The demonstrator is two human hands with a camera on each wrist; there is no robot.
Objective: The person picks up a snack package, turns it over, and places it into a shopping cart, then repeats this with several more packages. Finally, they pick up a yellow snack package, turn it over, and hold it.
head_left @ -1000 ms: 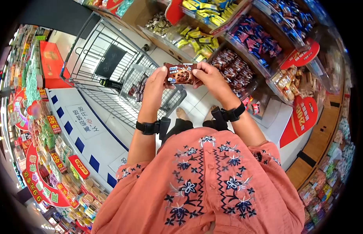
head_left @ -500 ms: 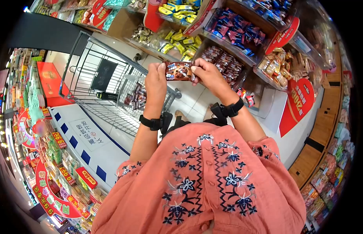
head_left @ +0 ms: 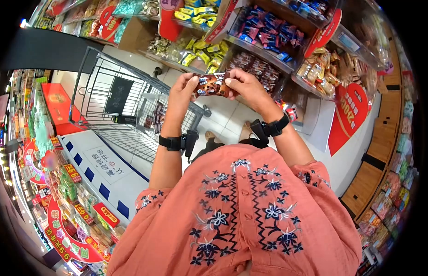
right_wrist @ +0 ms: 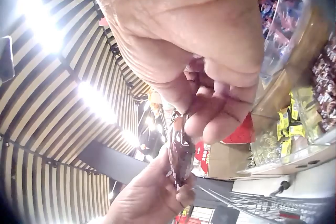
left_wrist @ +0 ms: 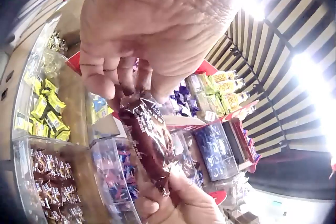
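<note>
Gripping one brown packet (head_left: 212, 85) between them, both hands are closed at its two ends: the left hand (head_left: 180, 94) pinches one end with thumb and fingers, the right hand (head_left: 249, 88) the other. The packet is held up in front of the body, touching neither cart nor bins. Whether its wrapper is torn cannot be told.

Compared with one second earlier, the grip is unchanged at both ends; the printed face, then flat and distinct, now shows creased and glossy. In the head view, the yellow packets (head_left: 204, 54) and brown-wrapped sweets (head_left: 255, 69) have shifted left, the latter now directly behind the right hand. The shopping cart (head_left: 118, 95) remains beside the left hand, carrying similar brown packets (head_left: 155, 116).
</note>
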